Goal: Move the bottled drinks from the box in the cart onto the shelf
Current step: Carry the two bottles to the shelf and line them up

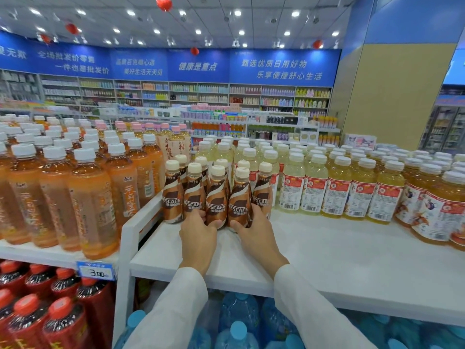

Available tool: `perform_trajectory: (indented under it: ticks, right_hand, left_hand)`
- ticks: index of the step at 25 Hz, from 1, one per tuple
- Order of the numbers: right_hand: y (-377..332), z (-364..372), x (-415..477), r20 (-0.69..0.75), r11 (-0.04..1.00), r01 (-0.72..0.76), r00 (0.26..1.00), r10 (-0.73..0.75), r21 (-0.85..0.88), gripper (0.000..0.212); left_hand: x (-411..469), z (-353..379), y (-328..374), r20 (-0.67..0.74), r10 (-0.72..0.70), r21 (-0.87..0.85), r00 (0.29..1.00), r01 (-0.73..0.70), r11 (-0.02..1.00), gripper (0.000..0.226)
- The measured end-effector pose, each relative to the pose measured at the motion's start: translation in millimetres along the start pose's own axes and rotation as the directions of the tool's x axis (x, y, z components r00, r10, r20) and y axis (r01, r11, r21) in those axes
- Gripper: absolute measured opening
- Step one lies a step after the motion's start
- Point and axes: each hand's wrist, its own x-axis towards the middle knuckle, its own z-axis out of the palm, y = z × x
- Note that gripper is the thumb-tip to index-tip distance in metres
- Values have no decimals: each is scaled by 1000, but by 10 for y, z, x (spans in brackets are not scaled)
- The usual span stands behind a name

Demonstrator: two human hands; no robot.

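Note:
Several brown Nescafe coffee bottles with cream caps stand in a cluster at the left end of the white shelf [327,250]. My left hand [198,233] wraps the base of one front bottle [216,197]. My right hand [254,230] grips the base of the neighbouring front bottle [240,200]. Both bottles stand upright on the shelf, touching the others behind them. The cart and the box are out of view.
Orange tea bottles [93,197] fill the lower shelf to the left. Pale yellow drink bottles [337,187] stand in rows to the right and behind. Red-capped dark bottles [63,311] and blue water jugs [239,323] sit below. Bare shelf lies in front of the yellow bottles.

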Motion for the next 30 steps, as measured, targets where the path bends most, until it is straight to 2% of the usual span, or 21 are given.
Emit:
perform_trajectory:
  ticks: [7,14,30]
  right_hand:
    - [20,9,16,-13,1000,9,1000,-9,-14,58]
    - [30,50,16,-5,999,-9,1000,9,-33,69]
    - [36,68,14,-5,997,-5,1000,5,-71,72]
  left_hand:
    - [4,-1,18,-9,-23,-5,1000,23,1000,35]
    - [9,1,19,-6,-32,-39,999,32,999,37]
    - [46,17,-15,-1,-39,-36,999,39,999,38]
